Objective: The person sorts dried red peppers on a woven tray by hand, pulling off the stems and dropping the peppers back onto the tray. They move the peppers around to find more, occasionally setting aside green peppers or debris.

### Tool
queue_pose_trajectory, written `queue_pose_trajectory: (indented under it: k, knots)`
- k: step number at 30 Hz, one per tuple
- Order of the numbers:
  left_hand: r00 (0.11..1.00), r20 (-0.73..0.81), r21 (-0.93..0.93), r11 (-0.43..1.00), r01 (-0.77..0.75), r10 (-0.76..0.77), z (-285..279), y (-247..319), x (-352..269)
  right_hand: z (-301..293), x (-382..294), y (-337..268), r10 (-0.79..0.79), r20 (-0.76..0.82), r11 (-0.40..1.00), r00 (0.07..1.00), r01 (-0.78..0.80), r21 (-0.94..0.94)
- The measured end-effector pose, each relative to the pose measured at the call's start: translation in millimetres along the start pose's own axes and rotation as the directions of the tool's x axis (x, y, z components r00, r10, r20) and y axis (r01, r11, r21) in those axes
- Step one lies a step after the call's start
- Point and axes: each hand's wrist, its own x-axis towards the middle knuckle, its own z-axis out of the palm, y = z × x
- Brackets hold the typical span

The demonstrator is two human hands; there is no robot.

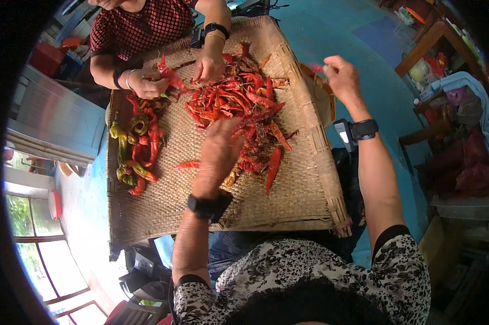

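A pile of dried red chili peppers (228, 97) lies on a woven bamboo tray (293, 203). My left hand (220, 152) is over the near side of the pile, its back towards me. Motion blurs its fingers, so whether they grip anything is unclear. My right hand (344, 79) is raised past the tray's right edge with fingers curled. At its fingertips is a small blurred red chili pepper (316, 68), above a yellowish container (329, 106) partly hidden by the tray. One long red chili (273, 170) rests apart, near the pile's front.
Twisted red and green peppers (138, 150) line the tray's left side. Across from me, a co-worker's left hand (209, 67) touches the pile; their other hand (149, 83) is by a large red pepper (171, 77). A wooden chair (425, 48) stands at right.
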Motion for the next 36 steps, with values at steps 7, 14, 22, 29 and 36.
queue_pose_trajectory:
  k: [7,14,22,29,36]
  knots:
    - [0.993,0.025,0.138,0.983,-0.121,0.119,34,24,24,8,-12,-15,-0.130,0.081,0.965,0.988,0.144,-0.221]
    - [0.995,-0.074,-0.198,0.976,-0.085,0.071,35,1,19,3,-10,-15,-0.399,-0.032,0.917,0.916,0.398,-0.042]
    - [0.979,-0.184,-0.366,0.931,0.012,-0.084,2,18,0,10,-27,-38,-0.353,0.156,0.934,0.923,0.356,0.011]
    - [0.976,-0.163,-0.861,0.503,-0.071,-0.142,-18,33,-19,1,-73,-144,-0.558,0.585,0.824,0.588,0.474,0.309]
    - [0.969,-0.153,-0.962,0.254,-0.101,-0.196,-15,24,-37,28,-106,-165,-0.399,0.746,0.917,0.533,0.240,0.318]
